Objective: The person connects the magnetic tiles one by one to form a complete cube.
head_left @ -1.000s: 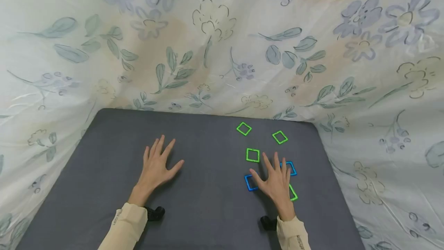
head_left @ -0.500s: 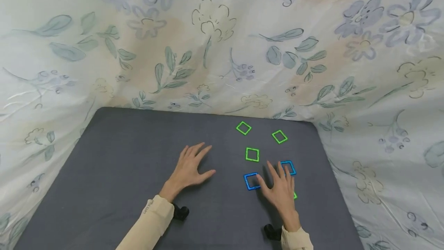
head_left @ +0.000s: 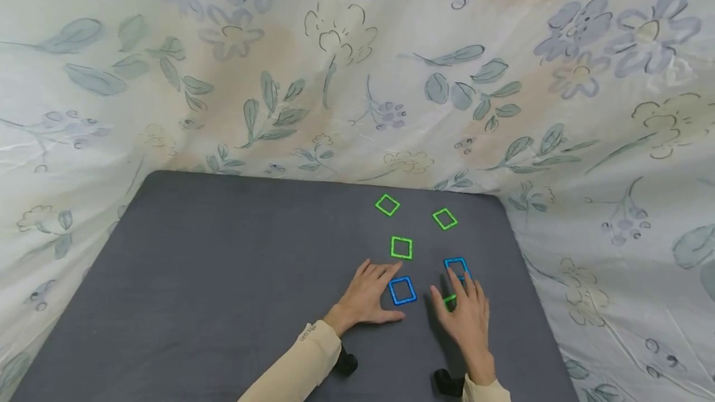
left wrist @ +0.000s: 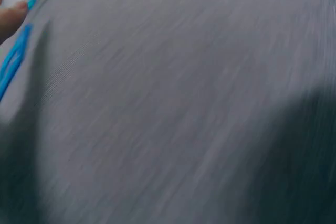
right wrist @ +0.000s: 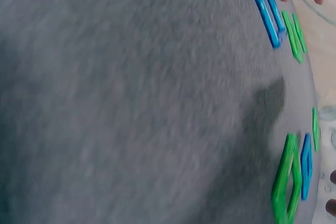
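My left hand (head_left: 365, 296) reaches in beside a blue square frame (head_left: 413, 288), fingers and thumb spread on either side of it. In the left wrist view the thumb (left wrist: 11, 20) stands just above this blue frame (left wrist: 16, 59). My right hand (head_left: 466, 318) hovers with spread fingers over a green square frame (head_left: 450, 298), mostly hidden by the hand. Its fingertips lie over part of a second blue square frame (head_left: 455, 259). The right wrist view shows the green frame (right wrist: 283, 177) and the second blue frame (right wrist: 304, 161) close together.
Behind the hands lie more green square frames: one (head_left: 401, 238) near the left fingertips, one (head_left: 393, 200) near the far edge, one (head_left: 452, 214) farther right. The dark grey table (head_left: 223, 253) ends at a flowered cloth (head_left: 357, 110).
My left hand has moved right across the table to the near blue frame. My right hand has shifted slightly right and towards me, showing part of the green frame. The frames look unmoved.
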Demonstrator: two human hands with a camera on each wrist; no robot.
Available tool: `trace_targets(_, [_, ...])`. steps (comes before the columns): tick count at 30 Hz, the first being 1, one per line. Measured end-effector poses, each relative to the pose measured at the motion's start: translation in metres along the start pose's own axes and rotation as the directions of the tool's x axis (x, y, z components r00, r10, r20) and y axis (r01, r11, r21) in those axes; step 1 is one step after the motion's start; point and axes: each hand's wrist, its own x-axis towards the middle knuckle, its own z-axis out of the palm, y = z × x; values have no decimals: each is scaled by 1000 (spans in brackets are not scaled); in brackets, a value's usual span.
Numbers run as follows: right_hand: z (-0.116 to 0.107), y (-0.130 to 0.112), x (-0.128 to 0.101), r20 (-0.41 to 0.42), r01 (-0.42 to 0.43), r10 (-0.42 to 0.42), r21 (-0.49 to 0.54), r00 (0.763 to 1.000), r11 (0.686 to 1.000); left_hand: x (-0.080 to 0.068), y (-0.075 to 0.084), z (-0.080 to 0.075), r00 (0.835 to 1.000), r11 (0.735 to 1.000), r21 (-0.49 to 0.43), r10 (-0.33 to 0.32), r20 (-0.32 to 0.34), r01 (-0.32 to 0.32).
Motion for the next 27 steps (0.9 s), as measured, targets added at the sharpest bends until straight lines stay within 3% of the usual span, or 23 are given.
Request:
trace_targets(6, [-3, 6, -2, 14, -53, 53, -18, 998, 998, 3, 11, 15, 999, 1000, -1, -22, -36, 22])
trace_targets(12, [0, 10, -4, -8, -55, 55, -32, 998, 998, 4, 16, 19, 995, 999, -33, 8, -97, -11])
trace_targets(16, [2, 10, -5, -23, -44, 43, -16, 999, 999, 0, 10, 17, 992, 997, -82, 1, -126, -12])
trace_targets(19, [2, 11, -5, -31, -38, 38, -8, 999, 999, -6, -2, 7, 990, 992, -130, -16, -139, -2])
trace_targets(22, [1, 12, -5, -40, -34, 33, -11, 999, 999, -15, -24, -10, 981, 987, -163, -46, -188, 15])
trace_targets(27, [-4, 14, -2, -9, -75, 74, -24, 997, 997, -34, -73, -42, 942, 979, -186, -134, -307, 79])
